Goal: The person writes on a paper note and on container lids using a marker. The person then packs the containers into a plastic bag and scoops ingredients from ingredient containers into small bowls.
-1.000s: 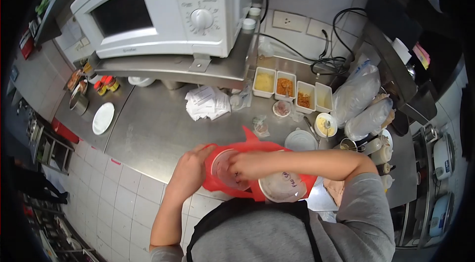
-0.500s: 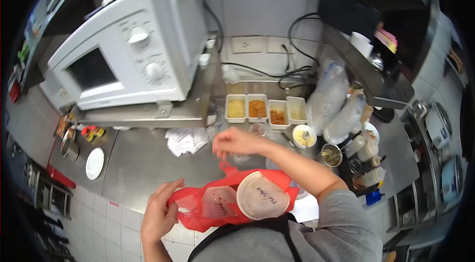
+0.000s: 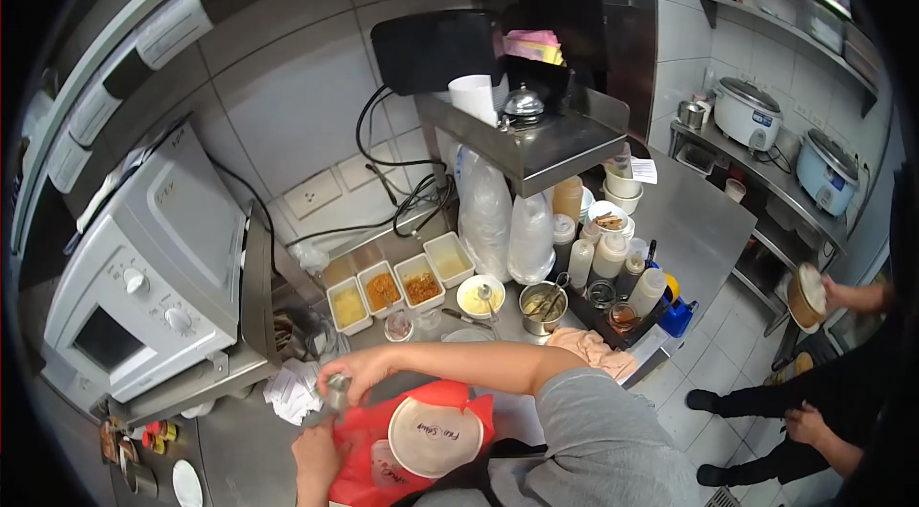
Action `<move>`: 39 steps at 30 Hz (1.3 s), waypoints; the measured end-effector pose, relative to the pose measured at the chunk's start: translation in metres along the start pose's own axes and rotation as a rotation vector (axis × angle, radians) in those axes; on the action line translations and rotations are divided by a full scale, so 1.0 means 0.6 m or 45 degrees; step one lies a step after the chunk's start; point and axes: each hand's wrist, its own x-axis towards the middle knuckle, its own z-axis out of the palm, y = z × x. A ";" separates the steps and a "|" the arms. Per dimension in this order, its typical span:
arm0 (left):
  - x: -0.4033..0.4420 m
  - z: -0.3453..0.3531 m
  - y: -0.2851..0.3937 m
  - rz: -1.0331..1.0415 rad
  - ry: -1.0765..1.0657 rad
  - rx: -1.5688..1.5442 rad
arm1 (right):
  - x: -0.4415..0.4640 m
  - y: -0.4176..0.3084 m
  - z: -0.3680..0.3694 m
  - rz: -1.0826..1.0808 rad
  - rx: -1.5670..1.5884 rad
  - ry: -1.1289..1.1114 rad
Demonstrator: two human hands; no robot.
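A red plastic bag (image 3: 362, 423) lies close in front of my body. In it sits a tub with a pale lid (image 3: 437, 437) and handwriting on top. Beside the tub, a smaller clear-lidded container (image 3: 387, 465) shows, partly covered by the bag. My left hand (image 3: 319, 459) is closed on the bag's left edge, its fingertips partly hidden. Just above that edge, my right hand (image 3: 356, 375) grips a small clear cup (image 3: 335, 394); its contents are too blurred to make out.
White bins (image 3: 348, 307) of fillings line the wall. A bowl with a spoon (image 3: 481, 296), a metal pot (image 3: 544, 308) and squeeze bottles (image 3: 610, 256) stand rightward. The microwave (image 3: 144, 268) is raised at left. At far right, another person's hand (image 3: 852, 296) holds a round tub (image 3: 807, 296).
My right hand has moved toward the bag's left edge and now holds a small clear cup. The view has swung right, bringing another person into sight.
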 end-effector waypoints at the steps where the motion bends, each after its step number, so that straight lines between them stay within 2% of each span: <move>1: 0.022 0.026 -0.025 0.110 0.101 -0.244 | -0.014 -0.026 0.012 -0.127 0.083 -0.112; 2: 0.045 0.061 -0.055 0.218 0.198 -0.490 | -0.025 -0.041 0.020 -0.253 0.166 -0.230; 3: 0.063 0.082 -0.070 0.313 0.303 -0.740 | -0.031 -0.046 0.026 -0.210 0.059 -0.334; 4: 0.076 0.086 -0.074 0.225 0.164 -0.695 | -0.025 -0.050 0.036 -0.164 -0.064 -0.463; 5: 0.086 0.083 -0.083 0.121 0.044 -0.662 | 0.004 -0.009 0.039 -0.357 -0.292 -0.520; 6: 0.083 0.072 -0.095 0.006 -0.070 -0.640 | -0.003 -0.016 0.042 -0.376 -0.481 -0.534; 7: 0.072 0.052 -0.083 0.016 0.020 -0.565 | -0.010 -0.027 0.040 -0.356 -0.559 -0.575; 9: 0.049 0.016 -0.051 -0.032 0.112 -0.464 | -0.014 -0.002 0.016 -0.294 -0.426 -0.412; 11: 0.031 0.000 -0.039 -0.102 0.125 -0.425 | -0.020 0.039 -0.024 -0.046 -0.034 -0.246; 13: 0.022 0.006 -0.042 -0.070 0.155 -0.461 | -0.042 0.033 -0.043 0.131 0.050 -0.129; 17: 0.026 0.028 -0.054 -0.037 0.217 -0.435 | -0.049 0.009 -0.010 -0.111 0.051 -0.074; 20: 0.062 0.056 -0.073 0.006 0.299 -0.511 | -0.039 -0.050 0.034 -0.423 -0.174 -0.360; 21: 0.070 0.068 -0.081 0.024 0.333 -0.547 | -0.022 -0.052 0.044 -0.450 -0.417 -0.463; 24: 0.082 0.034 -0.064 0.018 0.198 -0.469 | 0.033 0.003 0.056 -0.101 -1.155 -0.594; 25: 0.084 0.040 -0.054 0.047 0.252 -0.468 | 0.067 0.068 0.047 0.021 -1.370 -0.618; 27: 0.092 0.050 -0.034 0.114 0.360 -0.464 | 0.100 0.107 0.056 0.346 -1.310 -0.869; 29: 0.095 0.045 -0.013 0.060 0.367 -0.429 | 0.130 0.120 0.070 0.634 -1.307 -1.057; 32: 0.077 0.026 -0.008 0.008 0.375 -0.447 | 0.133 0.093 0.064 0.852 -1.204 -1.069; 35: 0.068 0.029 -0.025 -0.040 0.356 -0.565 | 0.122 0.107 0.057 0.820 -1.252 -1.026; 37: 0.064 0.035 -0.031 -0.027 0.358 -0.622 | 0.081 0.102 0.064 0.365 -1.191 -0.957; 39: 0.066 0.041 -0.021 0.020 0.362 -0.610 | 0.082 0.137 0.053 0.338 -1.003 -1.015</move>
